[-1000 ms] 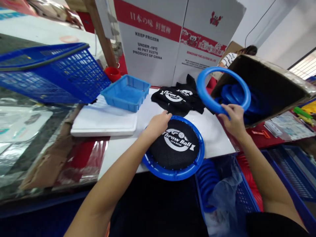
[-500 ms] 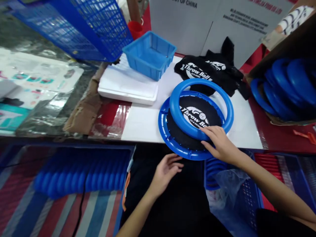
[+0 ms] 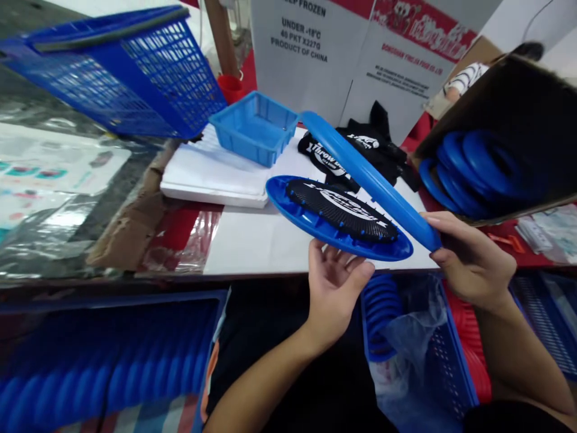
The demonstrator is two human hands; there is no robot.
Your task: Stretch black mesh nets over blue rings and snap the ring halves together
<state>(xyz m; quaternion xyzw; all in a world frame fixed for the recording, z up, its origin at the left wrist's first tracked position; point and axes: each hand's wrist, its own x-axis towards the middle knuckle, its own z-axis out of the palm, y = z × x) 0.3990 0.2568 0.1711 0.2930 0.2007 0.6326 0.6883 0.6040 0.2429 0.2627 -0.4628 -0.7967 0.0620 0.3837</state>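
My left hand (image 3: 336,288) supports a blue ring frame with black mesh (image 3: 293,210) from below, its fingers under the rim. The frame is tilted above the table's front edge, and the mesh carries a white "Throw Ball" print. Pinched by its near edge between thumb and fingers of my right hand (image 3: 473,258) is a plain blue ring (image 3: 369,174). That ring stands tilted, seen nearly edge-on, over the frame's right side. Behind them lie black printed fabric pieces (image 3: 327,156) on the white table surface.
A light blue tray (image 3: 252,135) stands on a white foam slab (image 3: 211,180). At the right, a cardboard box (image 3: 500,90) holds several blue rings. More blue rings (image 3: 112,373) fill a crate below the table. A blue mesh basket (image 3: 148,78) leans at the back left.
The plain ring and the mesh frame were lying flat together on the table. Both are now lifted and tilted, with my left hand under the frame and my right hand gripping the ring.
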